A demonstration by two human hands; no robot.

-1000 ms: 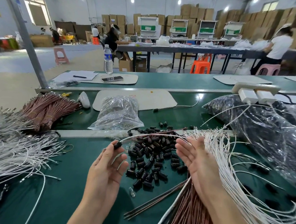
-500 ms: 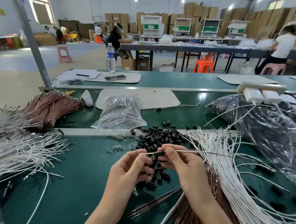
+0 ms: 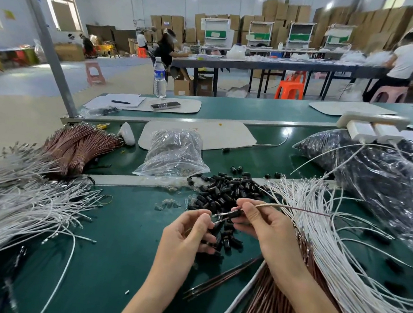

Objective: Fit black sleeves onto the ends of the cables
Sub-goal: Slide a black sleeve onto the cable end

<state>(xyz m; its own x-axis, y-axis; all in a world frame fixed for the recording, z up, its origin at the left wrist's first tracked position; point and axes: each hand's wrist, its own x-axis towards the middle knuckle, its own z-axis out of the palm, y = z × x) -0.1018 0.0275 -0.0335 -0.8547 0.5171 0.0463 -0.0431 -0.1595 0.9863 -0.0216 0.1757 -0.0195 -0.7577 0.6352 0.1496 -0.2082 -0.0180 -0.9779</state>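
Black sleeve (image 3: 235,214) sits on the end of a cable (image 3: 294,207), held above the loose sleeve pile (image 3: 225,189) on the green bench (image 3: 122,223). Right hand (image 3: 266,231) grip pinches the cable at the sleeve. Left hand (image 3: 190,236) grip pinches the metal tip (image 3: 217,218) protruding from it.

One bottle (image 3: 160,77), one phone (image 3: 165,105), one pen (image 3: 120,102)

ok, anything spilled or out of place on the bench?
Mildly: the loose black sleeves spill over the metal rail, a few strays lying beyond it. One sleeved white cable lies alone by the white mat. Nothing looks damaged.
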